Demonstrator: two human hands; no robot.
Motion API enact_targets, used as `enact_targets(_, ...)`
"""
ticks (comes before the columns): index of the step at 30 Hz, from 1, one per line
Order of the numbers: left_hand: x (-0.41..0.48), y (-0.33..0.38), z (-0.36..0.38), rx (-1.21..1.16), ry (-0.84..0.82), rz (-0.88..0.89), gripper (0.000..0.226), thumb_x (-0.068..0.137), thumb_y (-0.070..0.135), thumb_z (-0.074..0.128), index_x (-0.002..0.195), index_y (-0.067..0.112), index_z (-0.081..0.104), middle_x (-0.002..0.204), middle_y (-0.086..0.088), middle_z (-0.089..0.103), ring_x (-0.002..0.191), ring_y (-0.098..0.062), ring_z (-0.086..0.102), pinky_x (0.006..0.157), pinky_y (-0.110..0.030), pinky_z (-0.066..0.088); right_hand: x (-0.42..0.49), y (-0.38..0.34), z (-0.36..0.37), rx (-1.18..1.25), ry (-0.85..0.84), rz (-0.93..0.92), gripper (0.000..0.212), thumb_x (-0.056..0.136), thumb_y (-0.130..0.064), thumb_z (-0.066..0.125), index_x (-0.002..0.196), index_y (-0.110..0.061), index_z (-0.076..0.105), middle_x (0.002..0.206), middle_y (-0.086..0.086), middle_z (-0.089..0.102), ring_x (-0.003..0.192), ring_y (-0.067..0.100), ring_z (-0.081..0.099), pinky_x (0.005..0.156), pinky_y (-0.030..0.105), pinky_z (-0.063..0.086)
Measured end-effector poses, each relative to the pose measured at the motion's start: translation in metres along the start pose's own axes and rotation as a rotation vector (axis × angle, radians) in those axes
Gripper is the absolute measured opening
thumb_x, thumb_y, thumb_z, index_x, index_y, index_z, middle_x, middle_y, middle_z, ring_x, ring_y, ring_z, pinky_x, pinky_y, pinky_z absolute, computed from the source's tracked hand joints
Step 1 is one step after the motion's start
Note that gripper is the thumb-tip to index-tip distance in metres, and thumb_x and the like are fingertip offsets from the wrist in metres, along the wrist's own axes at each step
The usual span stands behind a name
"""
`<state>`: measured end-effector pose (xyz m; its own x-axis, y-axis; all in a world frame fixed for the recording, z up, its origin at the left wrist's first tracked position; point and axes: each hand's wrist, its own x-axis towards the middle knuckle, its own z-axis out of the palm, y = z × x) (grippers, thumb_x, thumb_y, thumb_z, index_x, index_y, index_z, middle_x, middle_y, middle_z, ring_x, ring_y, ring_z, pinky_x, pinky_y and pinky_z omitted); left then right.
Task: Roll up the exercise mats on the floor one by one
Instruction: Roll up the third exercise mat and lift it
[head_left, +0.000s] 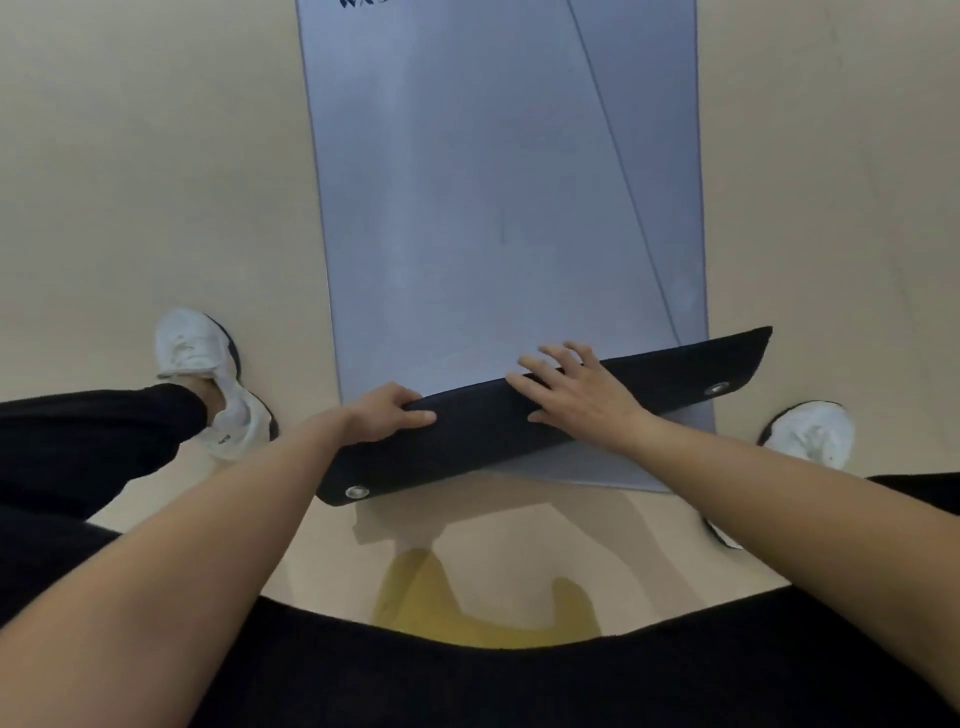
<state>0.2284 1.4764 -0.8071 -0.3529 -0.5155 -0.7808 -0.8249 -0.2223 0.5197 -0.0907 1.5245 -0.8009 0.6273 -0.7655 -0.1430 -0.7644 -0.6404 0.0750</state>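
Folding the near end of the exercise mat (498, 208) over, both my bare hands on it at frame centre. Mat is grey-blue on top, black underneath; it runs from the top edge of frame down to centre, flat on the beige floor (130, 182). Turned-over black flap (519, 431) lies diagonally, low at left, high at right, with a metal eyelet (357, 491) at its lower-left corner and another (717, 388) near the right end. Left hand (384, 415) has its grip closed on the flap's left part, thumb on the black side, fingers curled over the fold. Right hand (582, 395) lies open, palm down, fingers spread flat across the fold line, not clamping anything. White shoe (208, 379) at mid-left of frame, just beside the mat's left edge; other white shoe (810, 434) at mid-right, near the mat's near right corner. Black clothing fills the bottom of frame. Dark print at the mat's top edge, unreadable.
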Motion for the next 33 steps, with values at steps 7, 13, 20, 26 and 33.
enact_targets(7, 0.041, -0.007, 0.004, 0.274, 0.110, 0.019, 0.034, 0.096, 0.057, 0.061, 0.096, 0.023, 0.067, 0.095, 0.002, 0.066, 0.092, -0.023, 0.061, 0.080, -0.038, 0.047, -0.012, 0.025, 0.036, -0.075, -0.278, -0.009, 0.119, 0.075, -0.083, 0.058, 0.162, -0.012, 0.017, 0.149, 0.016, 0.036, 0.136, 0.037, 0.039, 0.114, 0.061, 0.022)
enact_targets(13, 0.052, -0.015, 0.003, 0.278, 0.125, -0.022, 0.037, 0.097, 0.058, 0.060, 0.082, 0.023, 0.060, 0.085, 0.005, 0.062, 0.088, -0.024, 0.059, 0.081, -0.040, 0.047, -0.022, 0.028, 0.056, -0.015, -0.147, 0.062, 0.109, 0.078, -0.084, 0.056, 0.161, -0.019, 0.030, 0.158, 0.012, 0.040, 0.139, 0.039, 0.034, 0.113, 0.063, 0.019)
enact_targets(20, 0.048, -0.004, 0.009, 0.385, 0.198, -0.029, 0.028, 0.097, 0.057, 0.060, 0.098, 0.029, 0.062, 0.100, 0.002, 0.066, 0.101, -0.028, 0.061, 0.080, -0.038, 0.045, -0.031, 0.044, 0.080, 0.147, -0.283, 0.198, 0.103, 0.076, -0.091, 0.041, 0.156, -0.027, 0.040, 0.151, 0.022, 0.048, 0.136, 0.050, 0.042, 0.114, 0.072, 0.024)
enact_targets(26, 0.035, 0.016, 0.059, 0.692, 0.385, 0.153, 0.084, 0.081, 0.073, 0.059, 0.151, 0.028, 0.042, 0.149, -0.003, 0.047, 0.133, -0.030, 0.044, 0.112, -0.049, 0.035, -0.032, 0.054, 0.100, 0.262, -0.306, 0.140, 0.098, 0.080, -0.091, 0.028, 0.151, -0.025, 0.046, 0.129, 0.011, 0.064, 0.112, 0.035, 0.059, 0.100, 0.049, 0.043)
enact_targets(33, 0.058, 0.020, 0.104, 0.769, 0.304, 0.083, 0.108, 0.072, 0.096, 0.041, 0.154, 0.026, 0.036, 0.153, -0.004, 0.045, 0.142, -0.029, 0.040, 0.122, -0.050, 0.025, -0.043, 0.044, 0.100, 0.525, -0.428, 0.282, 0.066, 0.084, -0.082, 0.050, 0.129, -0.034, 0.054, 0.099, -0.003, 0.066, 0.088, 0.022, 0.061, 0.071, 0.037, 0.045)
